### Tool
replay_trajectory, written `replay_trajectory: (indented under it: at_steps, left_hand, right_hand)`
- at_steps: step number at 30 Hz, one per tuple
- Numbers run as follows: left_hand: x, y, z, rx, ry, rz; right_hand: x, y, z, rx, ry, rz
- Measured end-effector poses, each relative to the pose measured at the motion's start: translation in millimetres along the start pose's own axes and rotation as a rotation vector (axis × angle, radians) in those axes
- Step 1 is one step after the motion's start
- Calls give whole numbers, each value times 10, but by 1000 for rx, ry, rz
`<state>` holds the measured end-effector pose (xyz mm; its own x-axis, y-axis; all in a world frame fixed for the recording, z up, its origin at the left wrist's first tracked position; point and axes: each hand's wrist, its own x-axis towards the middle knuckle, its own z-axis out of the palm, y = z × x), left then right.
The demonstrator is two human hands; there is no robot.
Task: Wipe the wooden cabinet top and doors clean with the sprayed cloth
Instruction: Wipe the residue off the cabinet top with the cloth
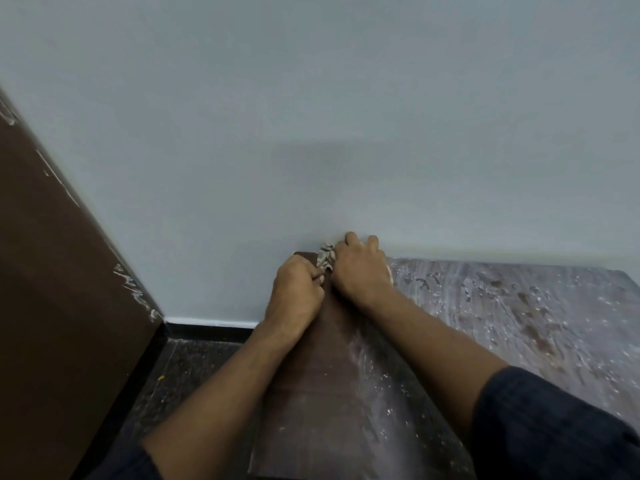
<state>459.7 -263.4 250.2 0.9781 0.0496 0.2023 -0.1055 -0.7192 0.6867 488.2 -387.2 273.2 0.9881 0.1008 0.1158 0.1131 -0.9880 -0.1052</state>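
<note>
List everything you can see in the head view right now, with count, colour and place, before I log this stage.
Crumpled grey-white cloth: one, at the cabinet top's far left corner, against the wall, between both hands.
Dark brown wooden cabinet top: one, lower right; dusty white smears over most of it, a darker cleaner strip along its left edge.
Brown wooden panel: one, far left, white paint flecks on its edge.
Pale grey painted wall: one, fills the upper view.
Dark speckled floor: lower left, with black skirting.
Left hand: fingers curled on the cloth.
Right hand: pressing the cloth.
Dark blue sleeve: right arm.
</note>
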Motion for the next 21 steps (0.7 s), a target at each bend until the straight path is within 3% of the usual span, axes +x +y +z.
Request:
replay_trajectory:
  at_steps: [6, 10, 18, 21]
  left_hand:
    - [-50, 147, -49, -108, 25, -103]
    - [-170, 258, -137, 30, -61, -91]
    - [-1012, 228, -288, 139, 2, 93]
    - [-1121, 137, -306, 102, 39, 75]
  right_hand:
    - [-243, 9, 114, -38, 45, -33]
    - [-521, 4, 155, -1, 55, -82]
    - [-1654, -82, 102, 60, 30, -233]
    - [-1645, -110, 74, 135, 51, -160]
